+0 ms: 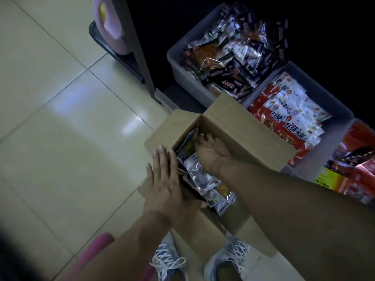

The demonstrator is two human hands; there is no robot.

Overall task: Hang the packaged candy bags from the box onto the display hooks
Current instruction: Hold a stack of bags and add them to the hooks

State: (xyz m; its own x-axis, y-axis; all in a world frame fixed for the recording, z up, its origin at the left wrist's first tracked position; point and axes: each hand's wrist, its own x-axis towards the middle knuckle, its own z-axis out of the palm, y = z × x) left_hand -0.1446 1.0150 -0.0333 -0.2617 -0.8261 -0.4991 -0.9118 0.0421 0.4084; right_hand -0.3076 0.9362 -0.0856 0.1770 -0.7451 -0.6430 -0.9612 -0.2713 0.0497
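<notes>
An open cardboard box (233,126) stands on the tiled floor in front of my feet. Inside it lie several shiny packaged candy bags (199,176). My left hand (164,181) lies flat with straight fingers against the box's left side, the thumb at its near edge. My right hand (211,151) reaches down into the box, its fingers curling among the bags at the far end. Whether it grips one is hidden. No display hooks are in view.
Grey bins of packaged snacks stand behind the box: one with dark packs (233,57), one with red and white packs (288,118), and more red packs (357,169) at the right edge. A shelf post (140,57) rises at left. My shoes (168,260) touch the box's near flap.
</notes>
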